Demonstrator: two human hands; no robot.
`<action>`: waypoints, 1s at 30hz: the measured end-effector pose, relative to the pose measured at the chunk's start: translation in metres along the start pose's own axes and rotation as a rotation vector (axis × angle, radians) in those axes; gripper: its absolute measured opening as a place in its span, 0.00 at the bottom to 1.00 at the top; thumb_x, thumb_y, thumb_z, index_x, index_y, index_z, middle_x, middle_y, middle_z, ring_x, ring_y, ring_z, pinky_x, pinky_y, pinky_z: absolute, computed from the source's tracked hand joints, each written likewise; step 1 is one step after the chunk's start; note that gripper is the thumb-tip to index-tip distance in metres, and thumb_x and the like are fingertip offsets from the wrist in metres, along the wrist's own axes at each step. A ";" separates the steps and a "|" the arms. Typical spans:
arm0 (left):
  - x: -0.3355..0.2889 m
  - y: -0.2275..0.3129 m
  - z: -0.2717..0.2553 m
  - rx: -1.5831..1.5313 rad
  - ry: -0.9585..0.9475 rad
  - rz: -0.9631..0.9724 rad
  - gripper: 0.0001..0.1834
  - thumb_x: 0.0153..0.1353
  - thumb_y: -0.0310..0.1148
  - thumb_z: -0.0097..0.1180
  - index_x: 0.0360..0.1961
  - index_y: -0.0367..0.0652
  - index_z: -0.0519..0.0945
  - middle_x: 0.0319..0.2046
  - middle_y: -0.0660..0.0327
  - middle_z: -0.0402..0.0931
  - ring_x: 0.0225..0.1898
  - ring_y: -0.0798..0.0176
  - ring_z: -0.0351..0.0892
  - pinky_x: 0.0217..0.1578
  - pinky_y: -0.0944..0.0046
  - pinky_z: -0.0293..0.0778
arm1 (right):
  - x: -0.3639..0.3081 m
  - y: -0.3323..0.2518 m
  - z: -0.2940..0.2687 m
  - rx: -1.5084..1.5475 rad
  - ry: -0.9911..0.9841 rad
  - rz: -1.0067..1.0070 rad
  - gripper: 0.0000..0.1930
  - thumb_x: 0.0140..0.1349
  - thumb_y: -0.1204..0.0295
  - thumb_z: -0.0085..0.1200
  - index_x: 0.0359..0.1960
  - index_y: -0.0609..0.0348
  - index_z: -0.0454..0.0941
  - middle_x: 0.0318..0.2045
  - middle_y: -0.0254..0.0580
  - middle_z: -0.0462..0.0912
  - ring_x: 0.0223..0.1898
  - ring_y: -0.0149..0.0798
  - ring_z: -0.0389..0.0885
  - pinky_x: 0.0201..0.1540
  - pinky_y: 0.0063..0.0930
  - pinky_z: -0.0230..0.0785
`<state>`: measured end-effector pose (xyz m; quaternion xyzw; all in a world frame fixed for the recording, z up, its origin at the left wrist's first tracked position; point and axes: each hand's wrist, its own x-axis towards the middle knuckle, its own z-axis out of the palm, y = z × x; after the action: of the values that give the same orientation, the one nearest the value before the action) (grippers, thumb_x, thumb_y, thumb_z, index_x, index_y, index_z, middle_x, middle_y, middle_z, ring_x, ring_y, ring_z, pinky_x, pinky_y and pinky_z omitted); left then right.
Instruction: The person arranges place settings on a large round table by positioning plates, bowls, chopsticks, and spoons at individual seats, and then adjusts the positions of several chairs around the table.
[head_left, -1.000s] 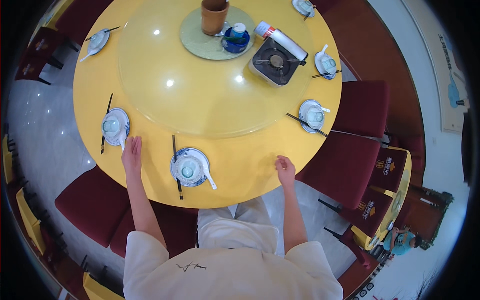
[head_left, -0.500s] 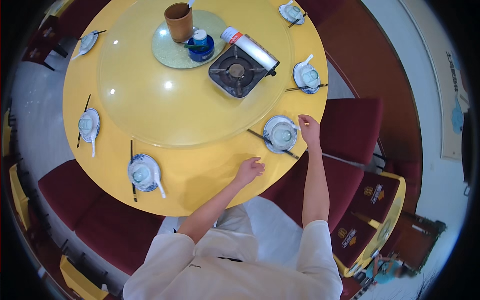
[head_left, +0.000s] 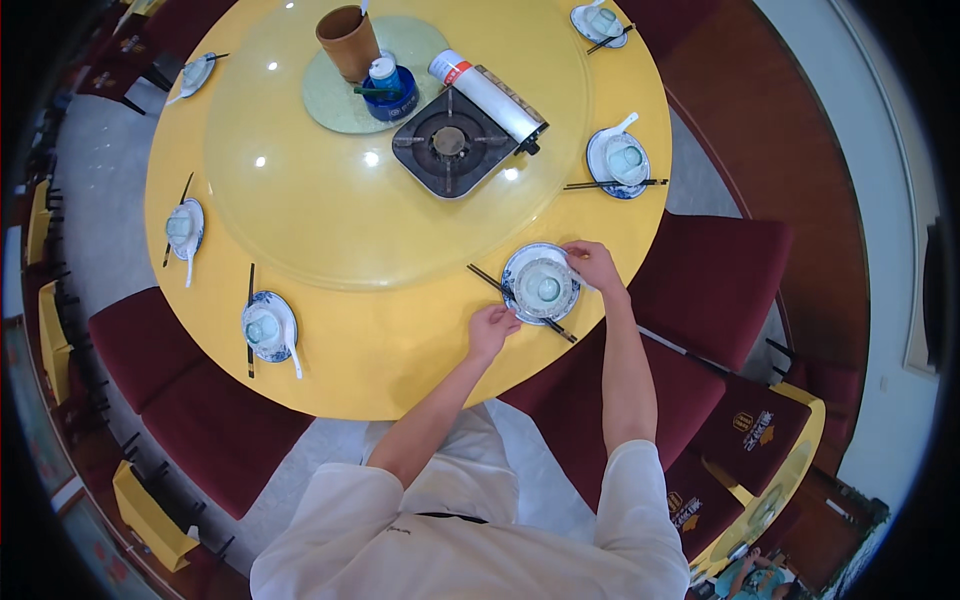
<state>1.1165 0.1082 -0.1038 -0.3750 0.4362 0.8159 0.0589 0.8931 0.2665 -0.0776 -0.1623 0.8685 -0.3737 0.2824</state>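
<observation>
A blue-and-white plate (head_left: 515,263) lies near the table's front right edge, with a patterned bowl (head_left: 563,304) and an upturned clear glass (head_left: 548,289) stacked on it. My left hand (head_left: 492,331) is at the plate's lower left rim, its fingers bent around the edge. At the upper right rim, my right hand (head_left: 594,266) has its fingers closed on the plate's edge. A white spoon (head_left: 578,279) shows only partly beneath my right hand. Dark chopsticks (head_left: 484,276) run slantwise at the plate's left and front, close to my left fingertips.
On the glass turntable (head_left: 315,235) stand a portable gas burner (head_left: 449,142) with its silver canister (head_left: 490,95), a brown cup (head_left: 348,45) and a blue ashtray (head_left: 391,104). More settings ring the table, including a plate (head_left: 269,327) at left. Maroon chairs (head_left: 710,285) surround it.
Both hands have come in to the plate: my left hand from the open table beside it, my right hand inward from its right. My right fingers have closed, and the view has shifted slightly.
</observation>
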 end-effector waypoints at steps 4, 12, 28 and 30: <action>-0.008 -0.007 -0.027 0.035 0.028 0.026 0.12 0.66 0.27 0.59 0.43 0.25 0.78 0.36 0.51 0.82 0.35 0.60 0.86 0.39 0.64 0.85 | -0.012 -0.014 0.018 -0.021 -0.024 0.027 0.13 0.54 0.74 0.60 0.42 0.58 0.86 0.33 0.46 0.87 0.35 0.38 0.85 0.42 0.32 0.77; -0.040 0.006 -0.095 0.132 0.067 0.032 0.12 0.66 0.27 0.58 0.44 0.25 0.78 0.35 0.51 0.83 0.34 0.61 0.85 0.37 0.65 0.85 | -0.042 -0.038 0.081 0.075 -0.033 0.046 0.13 0.56 0.75 0.61 0.43 0.62 0.85 0.34 0.44 0.87 0.35 0.35 0.84 0.42 0.29 0.77; -0.068 0.030 -0.165 0.291 0.048 0.138 0.16 0.65 0.29 0.59 0.48 0.25 0.79 0.31 0.51 0.84 0.30 0.64 0.85 0.31 0.66 0.83 | -0.071 -0.063 0.135 0.078 0.001 0.082 0.15 0.57 0.73 0.61 0.47 0.61 0.81 0.32 0.51 0.87 0.33 0.43 0.87 0.38 0.34 0.80; -0.086 0.039 -0.180 0.352 0.046 0.135 0.16 0.64 0.30 0.59 0.47 0.26 0.79 0.29 0.52 0.83 0.28 0.64 0.85 0.29 0.66 0.83 | -0.078 -0.069 0.132 0.152 0.029 0.188 0.17 0.60 0.71 0.59 0.51 0.61 0.79 0.33 0.52 0.86 0.34 0.42 0.87 0.39 0.33 0.79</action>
<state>1.2622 -0.0321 -0.0820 -0.3472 0.5976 0.7204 0.0586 1.0403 0.1853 -0.0717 -0.0529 0.8530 -0.4129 0.3149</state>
